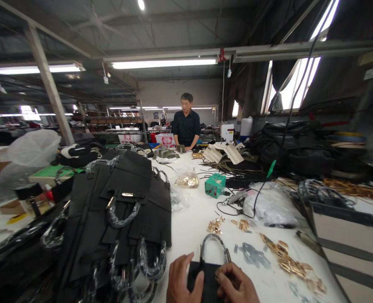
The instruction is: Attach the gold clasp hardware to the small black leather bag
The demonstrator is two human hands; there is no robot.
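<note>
The small black bag (pixel 209 275) lies at the near edge of the counter (pixel 189 227) and could slip toward you if your grip slackens; gold clasps (pixel 287 256) right of the bag may scatter. Your left hand (pixel 182 280) curls half-closed on the bag's left side, your right hand (pixel 237 285) pinches its right edge

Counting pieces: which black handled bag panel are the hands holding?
The lone black leather panel with the plastic-wrapped arched handle at bottom centre, gripped by left hand and right hand; the others lie stacked at left.
</note>
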